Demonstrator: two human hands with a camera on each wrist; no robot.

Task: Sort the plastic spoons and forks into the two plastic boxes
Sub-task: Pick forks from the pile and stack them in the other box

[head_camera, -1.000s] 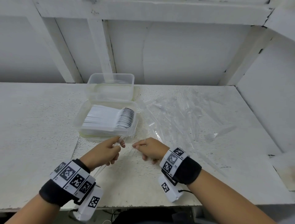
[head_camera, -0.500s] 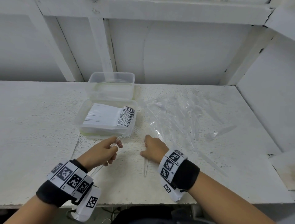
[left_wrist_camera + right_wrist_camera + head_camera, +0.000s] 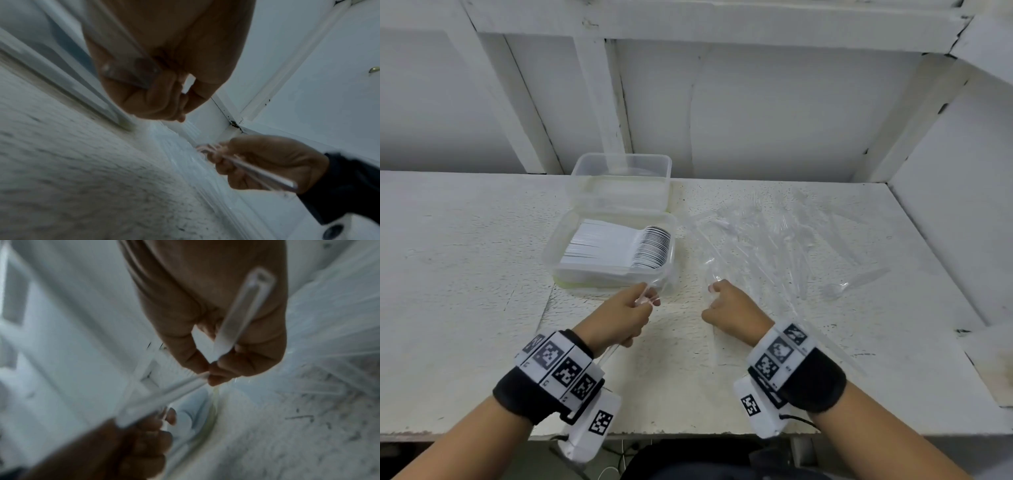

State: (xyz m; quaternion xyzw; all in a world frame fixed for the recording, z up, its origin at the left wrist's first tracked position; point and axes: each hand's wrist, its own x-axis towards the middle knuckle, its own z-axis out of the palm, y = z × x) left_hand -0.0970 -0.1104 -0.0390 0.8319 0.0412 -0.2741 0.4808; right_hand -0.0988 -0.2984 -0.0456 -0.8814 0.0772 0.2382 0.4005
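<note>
From the head view, the left hand [image 3: 619,317] has its fingers curled round a bundle of clear utensils [image 3: 645,294], whose heads poke out just past the fingertips, at the near rim of the near box [image 3: 551,257]. That box holds a stack of white spoons [image 3: 619,250]; the far box [image 3: 619,178] stands touching it, farther from the fingers. The right hand [image 3: 732,313] is closed round a clear utensil [image 3: 714,342], its handle running back beneath the wrist. Beyond and to the right of its fingers lies the loose pile of clear cutlery [image 3: 774,246] on the white table [image 3: 465,274].

The left wrist view shows the fingers [image 3: 148,97] folded tight over clear handles [image 3: 131,71]; the other hand, opposite, grips its own utensil.

The right wrist view shows thumb and fingers [image 3: 236,368] pinching one clear handle [image 3: 236,318] that lies across the palm. Whether it is spoon or fork cannot be told. The left hand's bundle crosses just below these fingers.
</note>
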